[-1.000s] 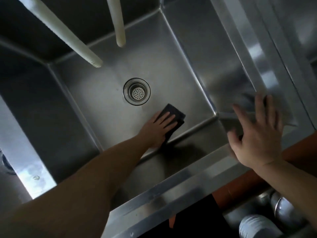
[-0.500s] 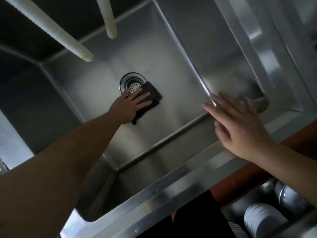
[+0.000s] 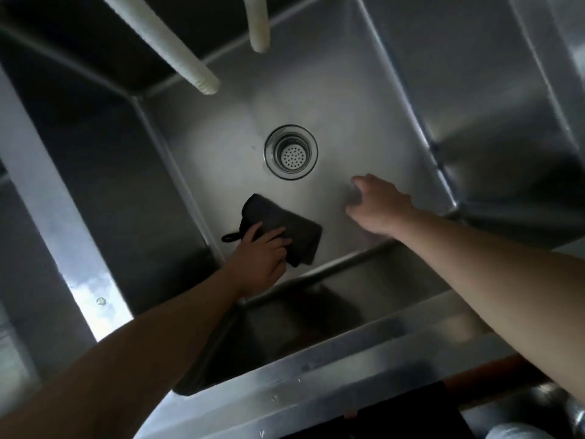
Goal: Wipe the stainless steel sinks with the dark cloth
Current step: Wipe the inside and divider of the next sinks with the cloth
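I look down into a deep stainless steel sink (image 3: 364, 99) with a round strainer drain (image 3: 291, 152) in its floor. My left hand (image 3: 258, 259) grips the dark cloth (image 3: 278, 221) at the sink's near left corner, fingers curled over its edge; a small hanging loop sticks out to the left. My right hand (image 3: 376, 202) reaches down inside the sink to the right of the cloth, below and right of the drain, fingers loosely curled and holding nothing.
Two pale ribbed hoses (image 3: 177, 49) (image 3: 258, 23) hang over the sink from above. The steel front rim (image 3: 316, 365) runs across the bottom. Another basin wall (image 3: 506, 122) lies to the right. Stacked metal vessels (image 3: 544, 410) sit below at the bottom right.
My left hand has dragged the cloth from beside the drain back to the near left corner. My right hand has come off the rim area and reached down into the sink.
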